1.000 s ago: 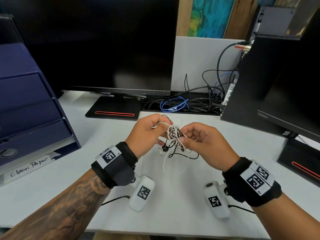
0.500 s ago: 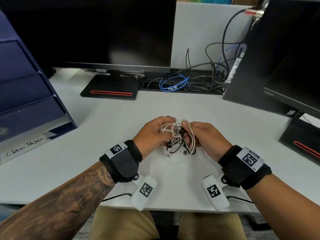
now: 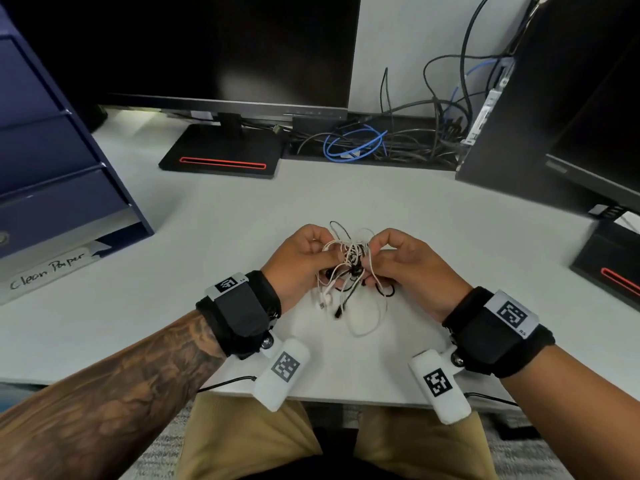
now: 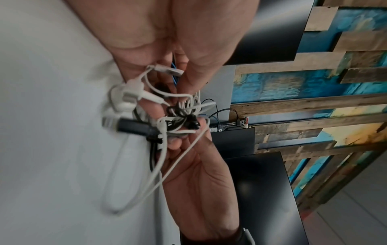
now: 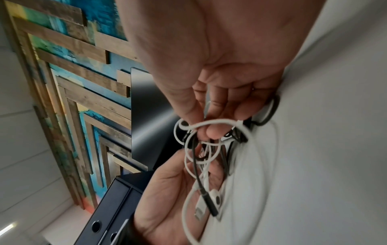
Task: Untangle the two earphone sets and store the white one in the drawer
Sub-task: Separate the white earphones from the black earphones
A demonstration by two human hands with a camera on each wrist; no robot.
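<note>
Centre of the head view, just above the desk (image 3: 450, 237), the left hand (image 3: 298, 263) and right hand (image 3: 412, 268) pinch the knotted white earphones (image 3: 367, 327) and black earphones (image 3: 348, 273). Better to loosen loops than tug.

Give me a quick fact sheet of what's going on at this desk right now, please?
Activity: untangling two earphone sets
Left hand: grips the knot's left side
Right hand: fingers pinch a white loop
White earphones: still knotted, loop hanging toward the desk
Black earphones: wound through the white cable
Drawer unit: at left, drawers look closed
Also present: two monitors, blue cable
</note>
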